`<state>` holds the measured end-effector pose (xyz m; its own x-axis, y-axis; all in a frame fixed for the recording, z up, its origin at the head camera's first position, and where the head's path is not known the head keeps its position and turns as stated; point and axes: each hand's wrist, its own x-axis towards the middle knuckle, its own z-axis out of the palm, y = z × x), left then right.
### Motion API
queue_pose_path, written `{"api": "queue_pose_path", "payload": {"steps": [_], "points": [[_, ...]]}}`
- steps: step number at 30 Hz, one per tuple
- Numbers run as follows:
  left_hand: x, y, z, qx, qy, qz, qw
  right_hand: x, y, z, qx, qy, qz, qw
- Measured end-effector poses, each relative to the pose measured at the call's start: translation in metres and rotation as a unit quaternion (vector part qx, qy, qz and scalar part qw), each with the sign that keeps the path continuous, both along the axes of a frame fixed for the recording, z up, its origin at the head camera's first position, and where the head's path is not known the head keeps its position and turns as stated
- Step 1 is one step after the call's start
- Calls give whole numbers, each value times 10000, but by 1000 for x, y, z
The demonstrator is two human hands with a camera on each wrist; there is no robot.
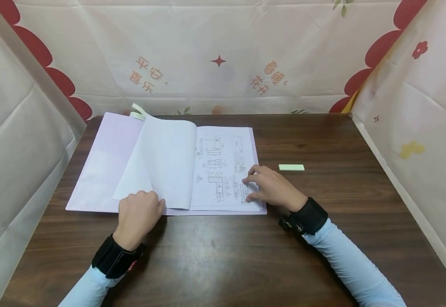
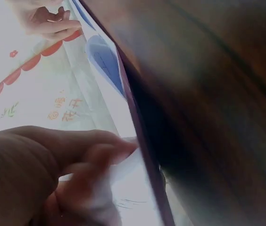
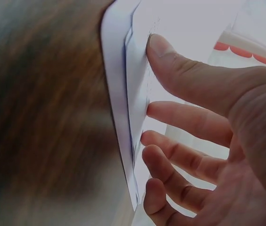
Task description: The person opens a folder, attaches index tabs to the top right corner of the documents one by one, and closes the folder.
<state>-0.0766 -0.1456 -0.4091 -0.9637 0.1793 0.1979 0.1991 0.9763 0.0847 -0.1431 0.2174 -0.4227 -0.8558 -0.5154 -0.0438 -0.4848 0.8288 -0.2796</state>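
A booklet with a pale purple cover (image 1: 105, 170) lies spread out. Its right-hand page (image 1: 223, 168) bears technical drawings. Blank white turned pages (image 1: 169, 166) curve over to the left, with pale green sticky tabs (image 1: 137, 115) at their top edge. At the lower edge of these pages is my left hand (image 1: 140, 215); its thumb and curled fingers (image 2: 83, 181) pinch the page, partly blurred in the left wrist view. My right hand (image 1: 274, 185) rests with spread, slightly bent fingers on the right edge of the drawing page, thumb (image 3: 163, 47) touching the paper.
A pale green strip of sticky notes (image 1: 291, 167) lies on the dark wooden table (image 1: 215, 260), right of the booklet. Printed cloth (image 1: 215, 34) hangs behind the table and along both sides.
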Motion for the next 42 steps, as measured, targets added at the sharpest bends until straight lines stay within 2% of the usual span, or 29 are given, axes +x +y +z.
{"api": "queue_pose_path", "payload": {"steps": [4,8,14,17,19,21,23,28,31,36,42], "points": [[3,9,3,-40,-80,-67,9999,0,-1,1,45,-20,-38,10000],[0,23,7,15,63,-403,9992,0,-2,3,48,16,-82,10000],[-16,53,16,-193,338,-1050,9937,2,-7,7,113,57,5,9999],[-25,68,18,-374,452,-1290,9899,2,-6,9,128,163,-4,9998],[-31,77,18,-425,439,-1389,9884,-1,-2,12,-42,246,-130,9996],[-38,86,17,-403,333,-1395,9888,-5,7,16,-294,372,-379,9982],[-43,92,16,-326,208,-1372,9898,-12,20,21,-615,479,-821,9936],[-48,99,14,-240,-47,-1359,9904,-26,66,23,-930,537,-2231,9689],[-48,100,14,-241,-72,-1347,9906,-29,87,20,-834,356,-2790,9560],[-47,102,15,-259,126,-1311,9910,-31,101,13,-531,19,-3141,9479],[-47,107,13,-240,186,-1370,9901,-32,103,6,-393,69,-3374,9405]]}}
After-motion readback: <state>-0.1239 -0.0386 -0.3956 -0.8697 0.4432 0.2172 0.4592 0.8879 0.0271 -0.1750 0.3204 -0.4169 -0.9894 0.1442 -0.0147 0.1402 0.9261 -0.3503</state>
